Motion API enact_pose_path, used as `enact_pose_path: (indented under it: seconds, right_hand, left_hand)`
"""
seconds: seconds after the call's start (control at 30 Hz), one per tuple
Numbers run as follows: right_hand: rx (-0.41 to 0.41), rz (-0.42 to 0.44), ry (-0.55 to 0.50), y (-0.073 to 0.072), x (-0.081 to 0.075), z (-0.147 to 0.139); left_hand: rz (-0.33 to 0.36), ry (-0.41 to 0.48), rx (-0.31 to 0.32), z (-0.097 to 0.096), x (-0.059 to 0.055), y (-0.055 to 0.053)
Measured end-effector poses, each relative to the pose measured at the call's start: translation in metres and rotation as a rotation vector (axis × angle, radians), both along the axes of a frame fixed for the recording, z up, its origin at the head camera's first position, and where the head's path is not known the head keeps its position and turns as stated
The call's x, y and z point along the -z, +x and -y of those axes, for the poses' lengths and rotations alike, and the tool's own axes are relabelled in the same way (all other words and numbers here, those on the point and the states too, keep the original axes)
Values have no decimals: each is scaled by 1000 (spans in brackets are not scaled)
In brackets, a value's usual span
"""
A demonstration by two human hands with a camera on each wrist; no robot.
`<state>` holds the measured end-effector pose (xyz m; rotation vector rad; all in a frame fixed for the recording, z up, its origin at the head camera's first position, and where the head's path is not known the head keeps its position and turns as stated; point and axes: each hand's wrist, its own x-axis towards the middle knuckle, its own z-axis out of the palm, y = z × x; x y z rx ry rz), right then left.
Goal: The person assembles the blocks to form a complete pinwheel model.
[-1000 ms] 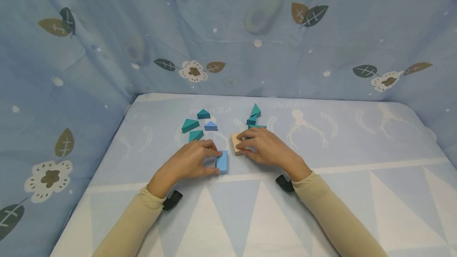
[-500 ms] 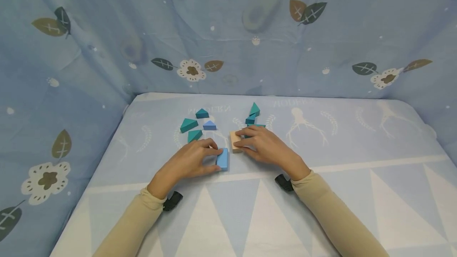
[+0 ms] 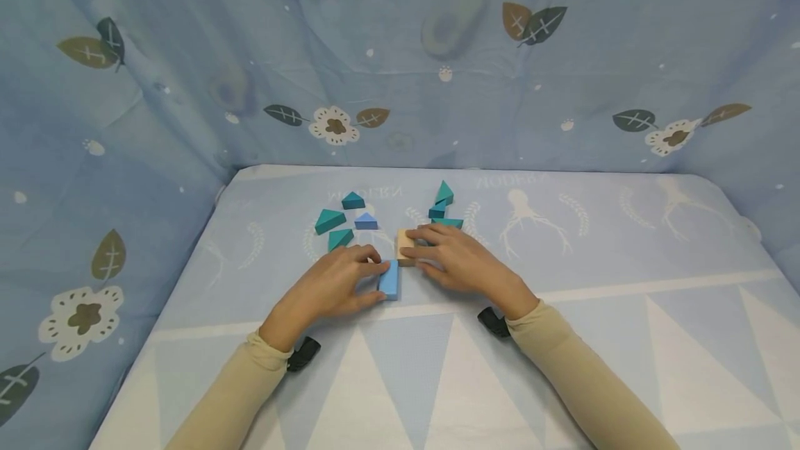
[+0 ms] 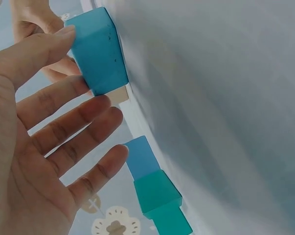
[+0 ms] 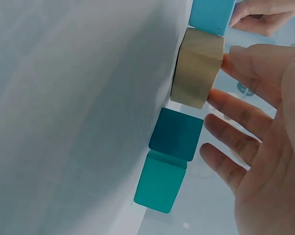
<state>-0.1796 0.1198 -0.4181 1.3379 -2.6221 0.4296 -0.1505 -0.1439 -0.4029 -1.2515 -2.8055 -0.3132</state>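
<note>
Blue block point(image 3: 390, 283) pinched by L hand point(image 3: 340, 278), wooden block point(image 3: 403, 242) held by R hand point(image 3: 459, 259); both prob. being lined up. Careful edge alignment req'd next, approx.

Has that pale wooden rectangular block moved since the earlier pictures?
Yes: the wooden block has shifted left in the head view, nearer the untouched small blue triangular block.

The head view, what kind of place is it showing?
Perhaps a curtained-off play corner: blue leaf-printed fabric hangings, a blue and white patterned cloth underneath, and teal triangular blocks.
</note>
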Motion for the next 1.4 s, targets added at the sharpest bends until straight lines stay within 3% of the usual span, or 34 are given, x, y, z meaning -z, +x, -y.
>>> enact_pose_path:
  seconds: [0.2,0.57,1.1,1.4]
  right_hand:
    - [13,32,-21,0,-2,2]
    - [57,116,61,6,-7,6]
    - [4,153,96,10,-5,7]
    - [-18,221,104,10,-4,7]
  left_hand:
    - [3,-5,-5,-1,0,2]
    - [-15,-21,-12,-4,-2,2]
    - [-48,-14,-12,-7,-3,3]
    - [-54,-14,-18,-8,-2,4]
